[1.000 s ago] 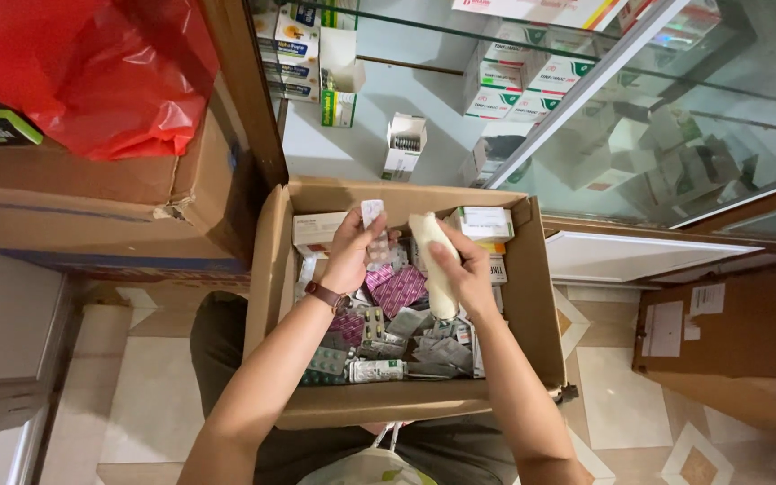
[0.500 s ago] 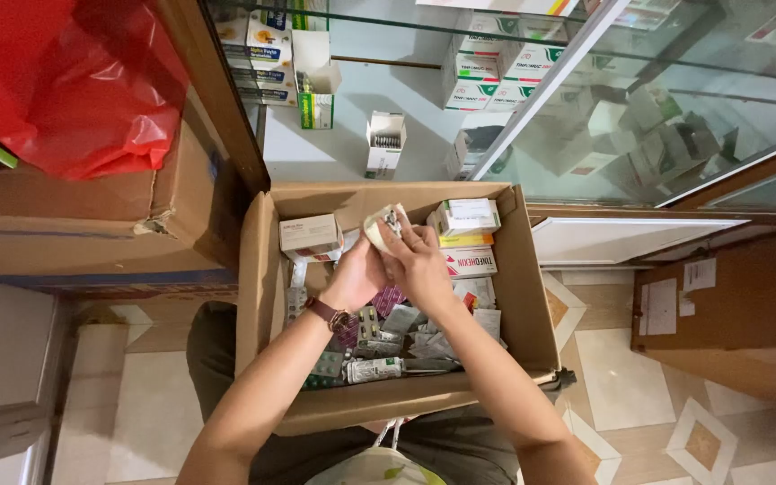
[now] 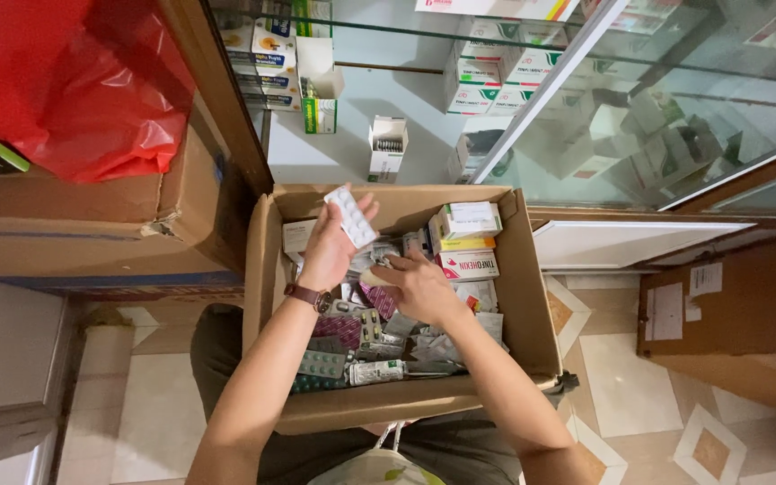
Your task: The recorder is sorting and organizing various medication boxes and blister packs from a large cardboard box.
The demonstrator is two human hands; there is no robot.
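An open cardboard box [image 3: 532,296] on my lap is full of blister strips and small medicine cartons. My left hand [image 3: 330,247], with a brown watch on its wrist, holds a white blister strip [image 3: 350,216] up over the box's far left corner. My right hand [image 3: 413,280] is down among the strips in the middle of the box, fingers closed on a pale cream object [image 3: 372,277] that is mostly hidden. Silver and pink blister strips [image 3: 358,330] lie below the hands. Small white, yellow and red cartons [image 3: 466,241] are stacked at the far right.
A big cardboard box [image 3: 92,216] with a red plastic bag [image 3: 74,81] on it stands at the left. A glass cabinet [image 3: 496,99] holding medicine cartons is straight ahead. Another cardboard box [image 3: 729,314] sits on the tiled floor at the right.
The hands have come apart. My left hand lifted the white blister strip toward the box's far left, and my right hand dropped into the box.
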